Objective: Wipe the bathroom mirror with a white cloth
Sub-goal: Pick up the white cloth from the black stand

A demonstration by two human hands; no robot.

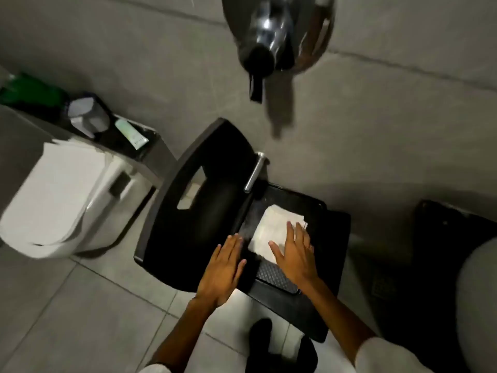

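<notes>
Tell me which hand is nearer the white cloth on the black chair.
Right. The right hand lies flat on the white cloth; the left hand rests beside it on the black chair, off the cloth.

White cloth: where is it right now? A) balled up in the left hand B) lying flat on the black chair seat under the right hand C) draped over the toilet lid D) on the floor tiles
B: the white cloth lies flat on the black chair seat, with the right hand spread open partly on it; the left hand is open beside it, off the cloth.
</notes>
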